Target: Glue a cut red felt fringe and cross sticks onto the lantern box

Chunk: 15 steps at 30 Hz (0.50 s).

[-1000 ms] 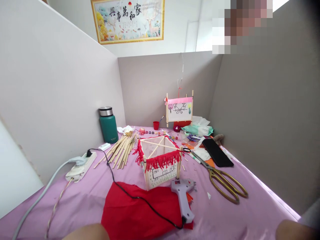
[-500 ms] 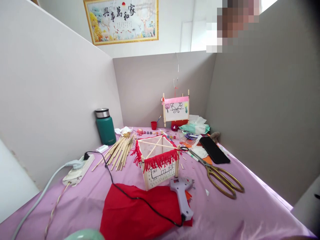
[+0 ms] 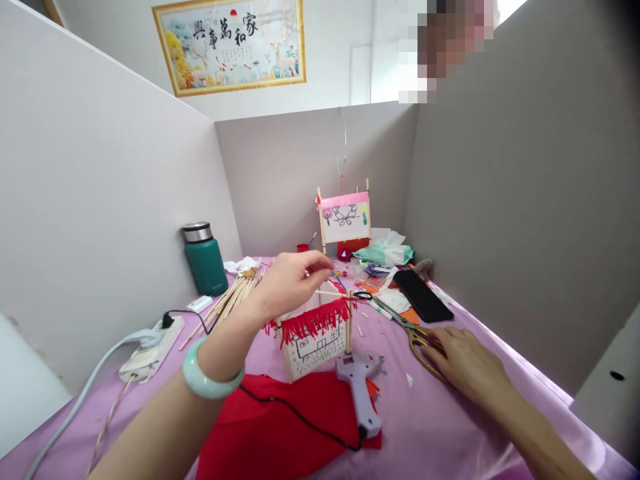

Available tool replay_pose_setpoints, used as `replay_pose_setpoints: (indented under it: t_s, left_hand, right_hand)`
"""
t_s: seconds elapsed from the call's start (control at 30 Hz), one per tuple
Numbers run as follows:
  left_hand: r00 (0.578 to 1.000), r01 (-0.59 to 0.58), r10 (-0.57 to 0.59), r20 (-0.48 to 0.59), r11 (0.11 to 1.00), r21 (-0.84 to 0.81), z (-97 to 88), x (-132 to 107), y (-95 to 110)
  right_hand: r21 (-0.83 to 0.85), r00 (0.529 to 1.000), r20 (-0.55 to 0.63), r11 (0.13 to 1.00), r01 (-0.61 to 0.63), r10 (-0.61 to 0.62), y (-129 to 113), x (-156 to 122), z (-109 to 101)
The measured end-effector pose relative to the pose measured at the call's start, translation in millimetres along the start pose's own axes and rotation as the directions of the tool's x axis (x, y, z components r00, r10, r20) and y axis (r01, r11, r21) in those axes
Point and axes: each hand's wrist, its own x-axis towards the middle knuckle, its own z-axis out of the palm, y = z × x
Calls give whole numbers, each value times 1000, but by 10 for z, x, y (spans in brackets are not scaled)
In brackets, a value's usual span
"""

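My left hand (image 3: 295,281), with a pale green bangle (image 3: 213,385) on its wrist, hovers over a small box-shaped lantern (image 3: 320,347). Its fingers are loosely bent, and I see nothing in them. The lantern has a stick frame, red fringe along the top and a house drawn on its front panel; my hand hides part of its top. On the right, my right hand (image 3: 463,363) has its fingers around the gold handles of large scissors (image 3: 423,353), which lie on the table. The blades point toward the lantern.
A lilac glue gun (image 3: 361,393) lies on red cloth (image 3: 280,427), its black cord crossing the cloth. Wooden sticks (image 3: 227,301), a green bottle (image 3: 206,260) and a power strip (image 3: 153,350) are left. A phone (image 3: 424,295) lies right; a finished-looking lantern (image 3: 346,220) hangs behind.
Both hands have come into view. My left hand has reached over the fringed lantern, and my right has taken hold of the scissors' handles. The view has shifted slightly.
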Motion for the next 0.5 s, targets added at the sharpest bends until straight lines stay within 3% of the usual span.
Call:
replay_pose_setpoints:
  t_s: [0.1,0.33,0.5]
  left_hand:
    - [978,-17,-18,206,986,165,108,137,-73]
    - [931,-57,-36,364,968,243,201,218,-51]
    - [912,-89,-30,408,959,269,214,251,-12]
  right_hand:
    - [7,995,96,1000,-24,24,4,-5,42]
    - [7,994,97,999,-54,53,-14,4,35]
    - [2,996,72,998,-59,58,7,5,83]
